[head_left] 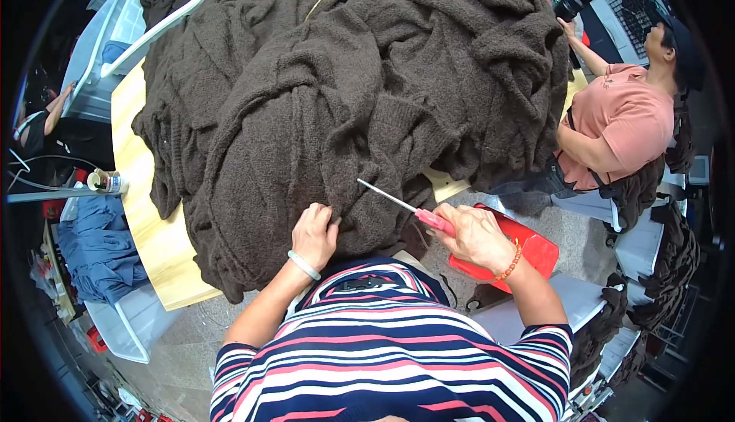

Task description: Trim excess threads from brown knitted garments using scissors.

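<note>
A big heap of dark brown knit garments [260,146] covers most of the table before me. My left hand [314,237], with a pale bangle at its wrist, is closed on the near edge of the knit fabric. In my right hand [481,237] is a tool with a pinkish-red handle [436,222] and a long, thin metal shaft. Its shaft points up and left, and its tip lies over the brown knit; whether it touches the cloth I cannot tell. Fingers of my right hand wrap round the handle.
A pale wooden tabletop [164,250] shows at the left. Blue cloth [99,250] fills a bin there, below a small jar [107,182]. A red plastic container [536,247] stands at my right. A co-worker in a pink shirt [628,120] stands at the table's right side, near more bins of brown garments.
</note>
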